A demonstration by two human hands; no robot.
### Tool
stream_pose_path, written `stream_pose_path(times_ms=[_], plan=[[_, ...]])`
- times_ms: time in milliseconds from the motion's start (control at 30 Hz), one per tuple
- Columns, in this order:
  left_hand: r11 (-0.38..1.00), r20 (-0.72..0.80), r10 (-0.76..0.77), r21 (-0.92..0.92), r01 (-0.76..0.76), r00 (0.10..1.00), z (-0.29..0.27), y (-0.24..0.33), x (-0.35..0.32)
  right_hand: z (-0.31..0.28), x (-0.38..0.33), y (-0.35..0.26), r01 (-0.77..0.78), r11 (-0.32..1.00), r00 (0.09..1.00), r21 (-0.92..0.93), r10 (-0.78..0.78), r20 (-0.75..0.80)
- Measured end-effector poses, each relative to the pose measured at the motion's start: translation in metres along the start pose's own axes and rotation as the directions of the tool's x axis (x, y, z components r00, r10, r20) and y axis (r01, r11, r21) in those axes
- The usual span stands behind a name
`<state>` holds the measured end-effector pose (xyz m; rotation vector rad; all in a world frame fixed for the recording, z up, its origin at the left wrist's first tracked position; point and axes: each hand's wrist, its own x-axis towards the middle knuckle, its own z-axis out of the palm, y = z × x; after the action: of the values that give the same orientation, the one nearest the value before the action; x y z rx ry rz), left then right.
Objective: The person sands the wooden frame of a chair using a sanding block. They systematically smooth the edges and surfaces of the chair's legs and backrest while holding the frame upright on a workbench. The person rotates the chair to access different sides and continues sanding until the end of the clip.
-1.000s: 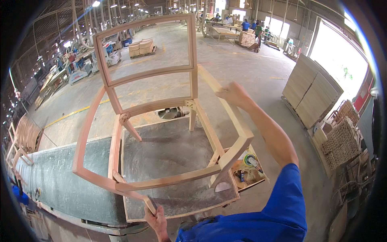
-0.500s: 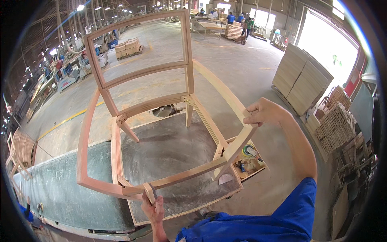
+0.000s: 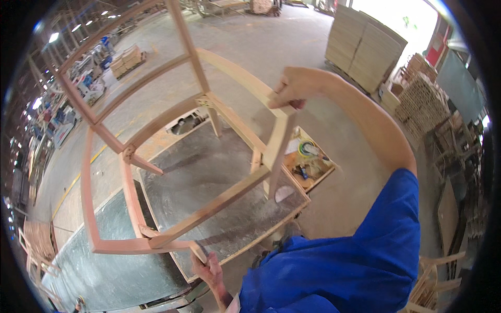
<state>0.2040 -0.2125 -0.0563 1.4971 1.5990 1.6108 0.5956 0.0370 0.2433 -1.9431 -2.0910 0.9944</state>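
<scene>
Through the head camera I see my left hand [image 3: 210,270] at the bottom centre, fingers wrapped around the free end of a wooden leg [image 3: 175,245]. My right hand [image 3: 288,93], upper right of centre, is bent at the wrist, its fingers curled tightly over the corner where the right armrest [image 3: 237,70] meets its front upright; I cannot identify the small dark reddish patch beside it.

Both belong to one bare chair frame [image 3: 216,205], which fills the left and centre: pale, pinkish timber, square-edged rails, bowed armrests, a ladder-like open back cut by the upper edge, no seat. It stands tilted in my view over a table [image 3: 195,175] whose dark grey top is smudged, dusty and bordered by a thin wooden strip. Adjoining it at lower left is a greenish, scuffed surface [image 3: 104,271]. Right of centre, a shallow wooden tray [image 3: 324,175] holds a green-rimmed round object [image 3: 308,149].
</scene>
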Motion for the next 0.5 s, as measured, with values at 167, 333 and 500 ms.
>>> stream_pose_path(times_ms=[167, 333, 500], plan=[[0.970, 0.558, -0.238, 0.091, 0.226, 0.795, 0.058, 0.022, -0.020, 0.000, 0.003, 0.038, 0.089, 0.938, 0.987, 0.334, -0.127, 0.095], [0.939, 0.757, -0.226, 0.336, -0.069, 0.613, 0.185, -0.009, -0.060, -0.002, 0.011, 0.051, 0.097, 0.913, 0.970, 0.396, -0.177, 0.169], [0.914, 0.827, -0.369, 0.405, 0.005, 0.424, 0.347, -0.041, -0.101, -0.010, 0.011, 0.051, 0.245, 0.892, 0.938, 0.380, -0.317, 0.140]])
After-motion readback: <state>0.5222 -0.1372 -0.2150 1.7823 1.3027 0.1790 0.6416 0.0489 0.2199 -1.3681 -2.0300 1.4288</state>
